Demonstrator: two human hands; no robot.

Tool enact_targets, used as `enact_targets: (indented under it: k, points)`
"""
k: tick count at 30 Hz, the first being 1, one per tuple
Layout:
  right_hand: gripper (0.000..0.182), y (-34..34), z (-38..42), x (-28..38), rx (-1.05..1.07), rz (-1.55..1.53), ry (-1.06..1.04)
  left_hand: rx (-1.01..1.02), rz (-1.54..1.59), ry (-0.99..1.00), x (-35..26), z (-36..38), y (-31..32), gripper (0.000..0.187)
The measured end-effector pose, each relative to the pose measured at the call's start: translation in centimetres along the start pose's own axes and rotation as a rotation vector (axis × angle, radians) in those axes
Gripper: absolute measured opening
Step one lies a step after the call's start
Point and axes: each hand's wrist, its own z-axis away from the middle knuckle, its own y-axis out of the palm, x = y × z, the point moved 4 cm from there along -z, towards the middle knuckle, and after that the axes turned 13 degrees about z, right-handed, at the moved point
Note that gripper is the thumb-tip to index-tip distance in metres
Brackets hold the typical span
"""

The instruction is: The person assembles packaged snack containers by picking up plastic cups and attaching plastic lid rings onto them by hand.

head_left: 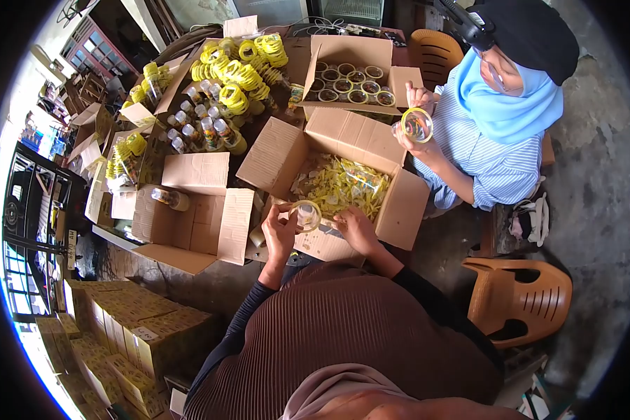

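My left hand (280,234) is closed on a round clear plastic jar (306,215) with a yellow rim, holding it over the near edge of an open cardboard box. In that box lies a heap of small yellow wrappers or strips (343,183), with a larger printed plastic piece among them. Just right of the jar, my right hand (358,231) has its fingers bent together at the box's near side. Whatever they pinch, if anything, is too small to make out.
Across the table a co-worker (497,133) holds a yellow-rimmed jar (417,124). Another box (350,49) contains several dark-filled jars. Stacked yellow rings (238,73) and bottles (203,126) crowd the back left. An open box (196,217) stands left; an orange chair (521,301) is at right.
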Motion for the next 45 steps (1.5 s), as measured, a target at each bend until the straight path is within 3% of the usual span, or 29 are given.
enact_targets:
  k: [3,5,6,10,13,16,20,22,27,30,33,35,38,39,40,41,42,43,45]
  points:
    - [0.016,-2.2,-1.6,1.5,0.036,-0.177,0.136,0.025,-0.025,0.024,0.3,0.3,0.2,0.015]
    - [0.017,-3.2,-2.3,2.4,0.111,-0.418,0.267,0.03,-0.032,-0.001,-0.1,0.8,0.5,0.016]
    - [0.019,-2.9,-2.2,2.6,0.051,-0.557,0.251,0.061,-0.079,0.001,-0.4,1.0,0.8,0.016]
    - [0.017,-2.4,-1.5,2.3,0.025,-0.488,0.167,0.129,-0.1,-0.027,0.6,1.5,1.5,0.019]
    - [0.013,-1.6,-0.7,1.3,0.124,-0.668,0.353,0.161,-0.095,-0.044,0.3,2.1,1.5,0.023]
    - [0.009,-1.5,-0.2,0.8,0.153,-0.85,0.523,0.31,-0.082,0.077,-0.4,2.6,1.4,0.034]
    - [0.013,-2.3,0.1,0.9,0.126,-1.035,0.596,0.455,-0.162,0.16,-0.9,3.0,0.7,0.055]
    - [0.011,-2.9,0.1,1.2,0.097,-1.116,0.658,0.503,-0.261,0.323,-1.7,3.3,0.7,0.064]
    - [0.012,-1.8,0.5,0.6,0.074,-1.258,0.684,0.502,-0.09,0.261,1.1,3.1,-0.2,0.067]
    - [0.013,-0.8,1.0,0.9,0.079,-1.302,0.709,0.573,0.079,0.092,2.2,3.3,-1.3,0.063]
    - [0.015,-0.7,1.0,2.1,0.09,-1.284,0.803,0.474,0.143,-0.042,2.7,2.6,-3.3,0.053]
    - [0.018,-0.9,0.9,2.4,0.109,-1.099,0.792,0.354,0.194,-0.022,3.4,1.0,-6.2,0.043]
    - [0.018,-0.8,0.5,2.7,0.069,-1.025,0.789,0.148,0.112,0.057,-0.1,-2.2,-12.5,0.032]
    - [0.018,-0.6,0.5,2.7,0.039,-0.989,0.794,0.03,0.128,0.172,1.1,-3.9,-15.5,0.03]
    - [0.015,-0.4,0.2,2.9,0.025,-0.974,0.777,-0.151,0.044,0.124,2.0,-5.5,-19.7,0.03]
    - [0.014,-0.1,0.0,3.2,0.012,-0.939,0.773,-0.201,-0.312,0.286,-3.1,-5.5,-21.1,0.029]
    - [0.014,0.4,-0.2,3.8,-0.005,-0.92,0.788,-0.197,-0.648,0.487,-1.4,-7.3,-25.3,0.029]
    - [0.015,0.9,-0.4,4.4,-0.022,-0.899,0.801,-0.346,-0.664,0.438,-3.5,-8.0,-28.2,0.032]
    - [0.016,2.2,-0.9,6.0,-0.021,-0.907,0.794,-0.435,-0.828,0.283,-3.8,-10.2,-34.1,0.04]
